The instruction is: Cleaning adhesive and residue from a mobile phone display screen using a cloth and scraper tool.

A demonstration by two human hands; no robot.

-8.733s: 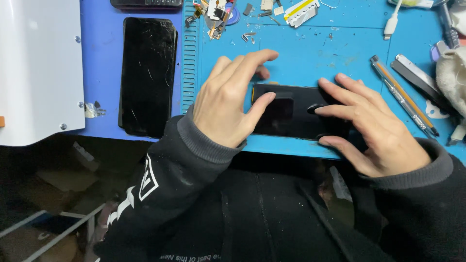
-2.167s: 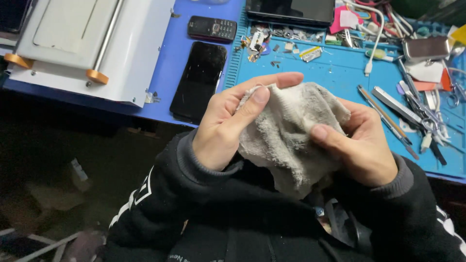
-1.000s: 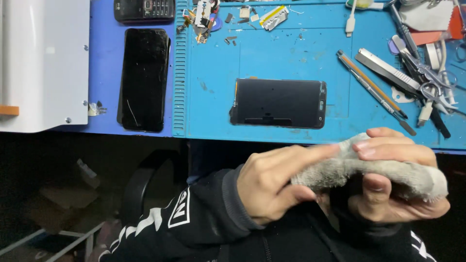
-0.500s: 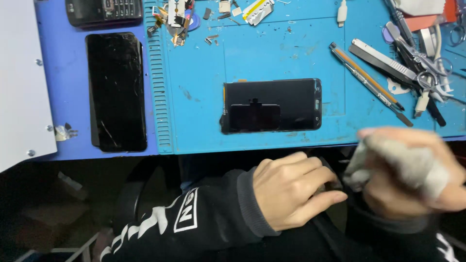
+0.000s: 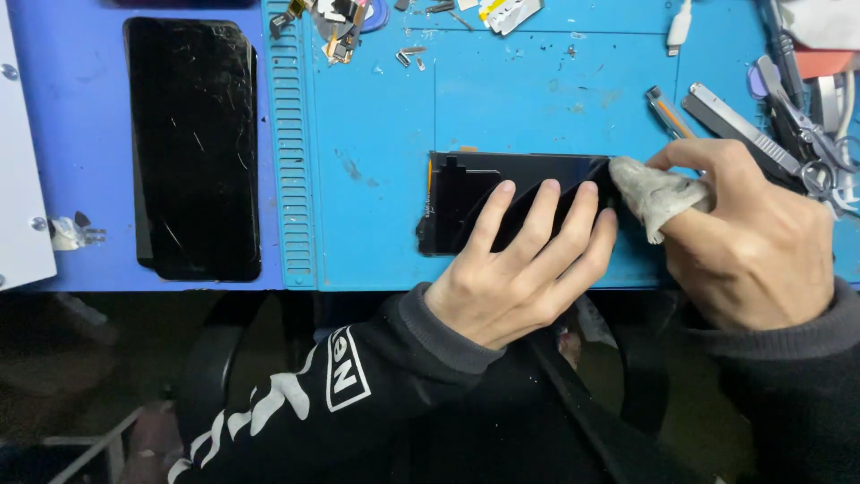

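Phone screen panel, black and glossy, lies flat near the middle of the frame on my blue work mat, its long side running left to right. My left hand presses down on it with four fingers spread flat across the glass, palm hanging off the near edge of the mat; it grips nothing, only pins the panel. My right hand is bunched around a small grey cloth, with the wad poking out between thumb and forefinger and touching the panel's right end.

Just above that hand, at the upper right of the frame, lie tweezers, a thin pen-like tool and scissors, close together. A white cable plug sits at the top edge. At top centre there is a scatter of small parts and screws. At the left of the frame, beyond the mat's ribbed strip, a second black phone with a scratched face lies lengthwise up and down. A white machine edge shows at the far left.
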